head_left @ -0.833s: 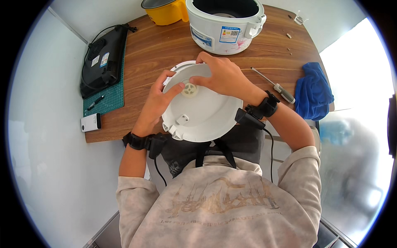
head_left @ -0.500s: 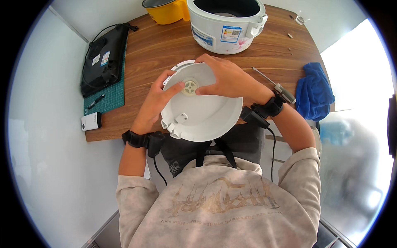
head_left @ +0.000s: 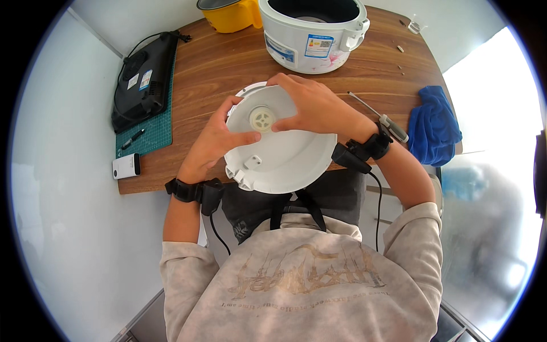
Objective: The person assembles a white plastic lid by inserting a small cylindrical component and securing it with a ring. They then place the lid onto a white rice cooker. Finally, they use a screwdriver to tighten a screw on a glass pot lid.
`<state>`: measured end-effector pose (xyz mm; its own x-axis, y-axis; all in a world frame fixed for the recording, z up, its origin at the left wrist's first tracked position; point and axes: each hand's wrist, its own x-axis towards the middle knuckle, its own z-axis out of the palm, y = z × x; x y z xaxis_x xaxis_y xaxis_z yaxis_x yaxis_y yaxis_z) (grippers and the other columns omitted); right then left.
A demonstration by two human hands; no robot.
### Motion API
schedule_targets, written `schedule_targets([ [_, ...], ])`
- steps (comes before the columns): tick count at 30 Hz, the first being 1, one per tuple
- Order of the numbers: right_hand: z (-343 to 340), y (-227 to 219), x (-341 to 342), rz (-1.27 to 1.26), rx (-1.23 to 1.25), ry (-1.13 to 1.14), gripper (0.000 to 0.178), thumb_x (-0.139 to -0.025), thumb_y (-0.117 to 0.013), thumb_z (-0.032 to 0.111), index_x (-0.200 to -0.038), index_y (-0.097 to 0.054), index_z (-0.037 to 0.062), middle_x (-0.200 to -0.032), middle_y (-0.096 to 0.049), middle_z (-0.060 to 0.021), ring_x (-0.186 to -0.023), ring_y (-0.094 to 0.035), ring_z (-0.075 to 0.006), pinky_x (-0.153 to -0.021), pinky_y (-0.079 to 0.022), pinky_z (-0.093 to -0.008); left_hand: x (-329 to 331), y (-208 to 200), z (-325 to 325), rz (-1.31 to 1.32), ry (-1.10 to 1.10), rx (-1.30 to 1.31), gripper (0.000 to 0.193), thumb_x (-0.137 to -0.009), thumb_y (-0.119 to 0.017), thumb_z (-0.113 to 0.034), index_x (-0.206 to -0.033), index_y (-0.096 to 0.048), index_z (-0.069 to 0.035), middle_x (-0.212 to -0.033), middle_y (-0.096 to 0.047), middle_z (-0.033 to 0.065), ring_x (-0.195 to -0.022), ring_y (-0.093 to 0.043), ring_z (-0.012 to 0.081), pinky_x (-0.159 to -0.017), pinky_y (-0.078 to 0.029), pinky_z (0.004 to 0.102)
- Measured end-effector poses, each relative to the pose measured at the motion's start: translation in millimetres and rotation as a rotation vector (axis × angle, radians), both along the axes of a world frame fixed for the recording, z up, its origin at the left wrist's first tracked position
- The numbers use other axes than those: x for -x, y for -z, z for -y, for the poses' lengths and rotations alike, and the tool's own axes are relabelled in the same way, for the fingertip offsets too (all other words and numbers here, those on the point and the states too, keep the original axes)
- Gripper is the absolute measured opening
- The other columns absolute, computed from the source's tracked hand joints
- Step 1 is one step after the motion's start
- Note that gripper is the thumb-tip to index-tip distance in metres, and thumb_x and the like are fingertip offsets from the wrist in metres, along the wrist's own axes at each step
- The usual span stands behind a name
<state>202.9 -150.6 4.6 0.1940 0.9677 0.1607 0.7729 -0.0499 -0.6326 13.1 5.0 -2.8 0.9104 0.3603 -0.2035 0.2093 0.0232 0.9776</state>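
A white rice cooker lid shell (head_left: 288,162), hollow side up, is tilted over the table's front edge, above my lap. My left hand (head_left: 215,139) grips its left rim, fingers outside and thumb reaching over the hollow, below a round cream vent piece (head_left: 262,119). My right hand (head_left: 316,108) clasps the far rim, its thumb tip touching or just beside the right edge of that vent piece. A hinge bracket with tabs shows on the shell's lower left rim. The fingertips behind the rim are partly hidden.
Beyond the shell stands the white rice cooker body (head_left: 310,43), with a yellow pot (head_left: 231,17) beside it. At left, a black appliance (head_left: 145,82) lies on a green cutting mat (head_left: 156,137), near a white power bank (head_left: 126,166). A screwdriver (head_left: 393,129) and blue cloth (head_left: 434,128) lie right.
My left thumb has moved off the vent piece, down and to the right, uncovering its left side. The shell has shifted very slightly to the right; my right hand keeps its hold.
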Motion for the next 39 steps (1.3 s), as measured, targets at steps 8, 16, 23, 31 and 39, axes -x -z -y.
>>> schedule_targets([
  [8, 1.3, 1.9, 3.5, 0.066, -0.044, 0.005, 0.073, -0.074, -0.084, 0.034, -0.131, -0.05, 0.0051, -0.118, -0.063, -0.0196, -0.106, -0.064, -0.0375, -0.089, -0.052, -0.0444, 0.1, -0.9, 1.7, -0.041, -0.023, -0.015, 0.071, -0.071, -0.085, -0.004, -0.132, -0.05, -0.006, -0.122, -0.061, 0.007, -0.115, -0.058, 0.018, -0.101, -0.047, 0.0342],
  [16, 3.1, 7.5, -0.3, 0.112, -0.137, -0.038, 0.069, -0.075, -0.085, 0.031, -0.128, -0.05, 0.0037, -0.114, -0.064, -0.0209, -0.103, -0.065, -0.0388, -0.086, -0.053, -0.0451, -2.1, -3.8, 2.6, -0.067, -0.019, -0.133, 0.069, -0.071, -0.084, -0.005, -0.132, -0.051, -0.006, -0.121, -0.061, 0.007, -0.114, -0.058, 0.0178, -0.099, -0.048, 0.0333],
  [23, 2.2, 6.4, 3.7, 0.115, -0.108, -0.001, 0.069, -0.075, -0.085, 0.029, -0.13, -0.05, 0.0075, -0.116, -0.061, -0.0175, -0.105, -0.064, -0.0381, -0.087, -0.053, -0.045, -1.8, 1.2, 0.0, -0.014, -0.005, -0.136, 0.063, -0.073, -0.084, -0.006, -0.127, -0.05, -0.006, -0.117, -0.062, 0.0078, -0.11, -0.058, 0.0172, -0.095, -0.048, 0.0325],
  [31, 2.2, -0.4, 4.7, 0.088, 0.018, 0.009, 0.065, -0.08, -0.077, 0.024, -0.135, -0.045, 0.0118, -0.126, -0.056, -0.0162, -0.116, -0.059, -0.0373, -0.094, -0.05, -0.0464, -1.3, 2.3, 0.5, -0.008, 0.002, -0.033, 0.066, -0.074, -0.083, -0.004, -0.13, -0.048, -0.008, -0.122, -0.059, 0.0079, -0.117, -0.055, 0.0181, -0.1, -0.046, 0.0329],
  [39, -2.3, 2.9, 12.0, 0.148, 0.002, 0.106, 0.059, -0.078, -0.075, 0.022, -0.129, -0.049, 0.0093, -0.119, -0.059, -0.0167, -0.109, -0.06, -0.0373, -0.094, -0.047, -0.0455, -3.2, 2.2, 2.7, 0.003, -0.02, 0.057, 0.065, -0.074, -0.081, 0.0, -0.129, -0.048, -0.01, -0.12, -0.06, 0.0073, -0.116, -0.057, 0.0198, -0.099, -0.048, 0.035],
])
